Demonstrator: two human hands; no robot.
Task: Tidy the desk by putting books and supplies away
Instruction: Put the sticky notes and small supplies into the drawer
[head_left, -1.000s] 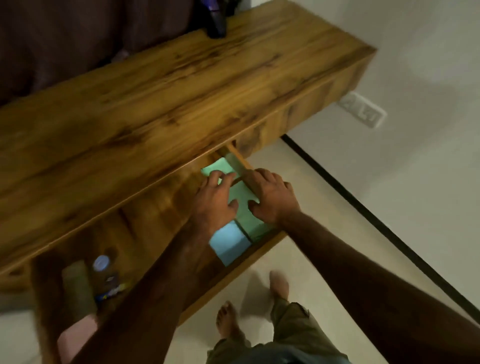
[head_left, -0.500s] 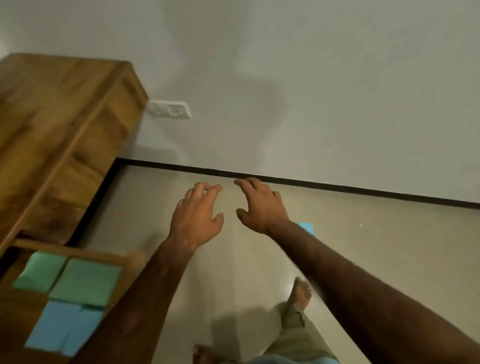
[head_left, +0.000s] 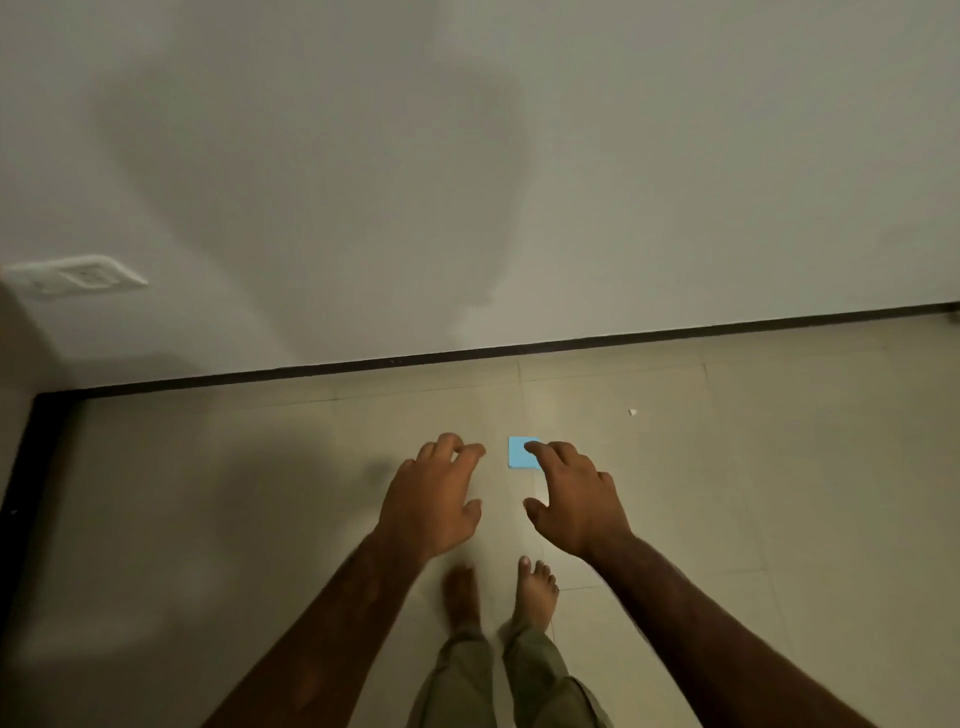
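Blue sticky note (head_left: 519, 453) lies flat on the tiled floor (head_left: 779, 493), near the dark skirting line (head_left: 467, 357) under the wall (head_left: 467, 156). Right hand (head_left: 576, 501) hangs over it, fingers spread and empty, forefinger tip covering its right edge; contact unclear. Left hand (head_left: 434, 496) beside, open, holding nothing. Bare feet (head_left: 535, 592) just below the hands. White scrap (head_left: 632, 412) further right; wall socket (head_left: 78, 275) far left. Half a second ago the wooden desk and open drawer showed at left; now both gone from view, note nearer the hands
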